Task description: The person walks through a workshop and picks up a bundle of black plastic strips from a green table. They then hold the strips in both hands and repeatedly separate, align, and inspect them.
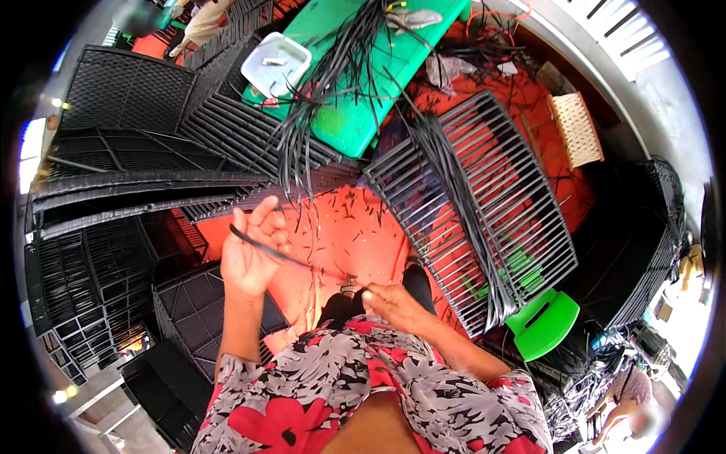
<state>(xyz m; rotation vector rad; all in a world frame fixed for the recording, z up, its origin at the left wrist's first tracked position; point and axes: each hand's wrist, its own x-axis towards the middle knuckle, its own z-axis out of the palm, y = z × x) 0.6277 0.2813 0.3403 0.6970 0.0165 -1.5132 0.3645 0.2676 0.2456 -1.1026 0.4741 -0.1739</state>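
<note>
My left hand (255, 246) is raised on the left, palm up, with its fingers loosely curled. A thin black weaving strip (265, 248) lies across that palm and is held there. It slants down to the right toward my right hand (393, 304) and grows too faint to follow. My right hand is low in front of my lap, its fingers drawn together; what is between them cannot be made out. To the right stands a slatted black frame (484, 204), with a bundle of long black strips (454, 178) draped over it.
Ahead, a green table (340, 129) carries more black strips (352, 53) and a white tub (276, 64). Black woven furniture panels (125, 91) are stacked at left. A bright green chair (543, 325) stands at right. Cut scraps litter the red floor (355, 234). Another person (628, 405) is at lower right.
</note>
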